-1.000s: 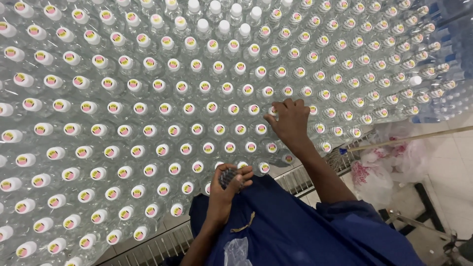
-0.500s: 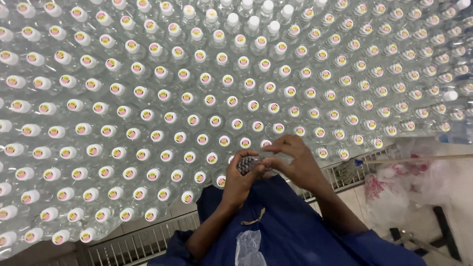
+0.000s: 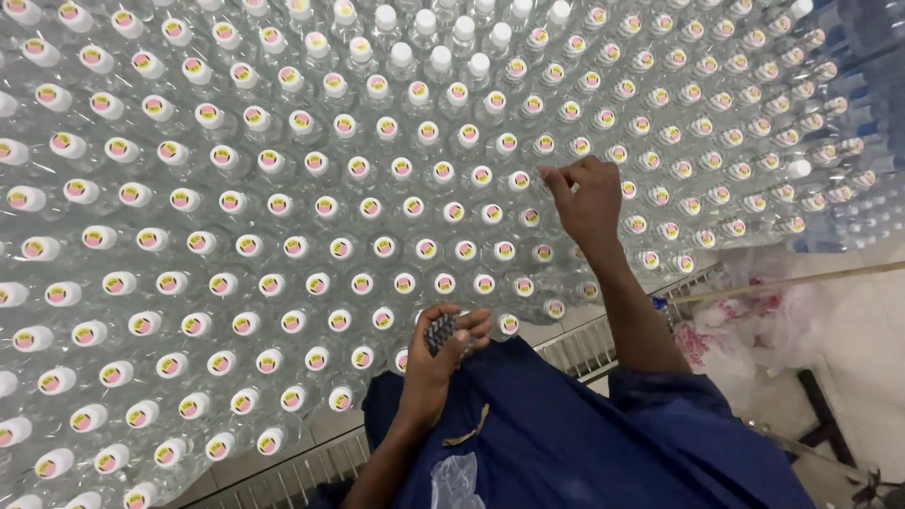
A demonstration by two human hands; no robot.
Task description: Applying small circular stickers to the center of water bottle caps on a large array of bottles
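Reaching toward the frame's right-centre, right hand (image 3: 586,200) pinching at one capped bottle (image 3: 564,198) among hundreds, too many to count. Lower centre, left hand (image 3: 443,347) curled around one small dark stack of seals (image 3: 439,332).

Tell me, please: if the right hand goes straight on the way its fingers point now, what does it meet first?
The right hand points its fingertips up and left, just over the bottle caps beside them. It would likely meet one of those capped bottles first, though the picture does not show how high the hand is.
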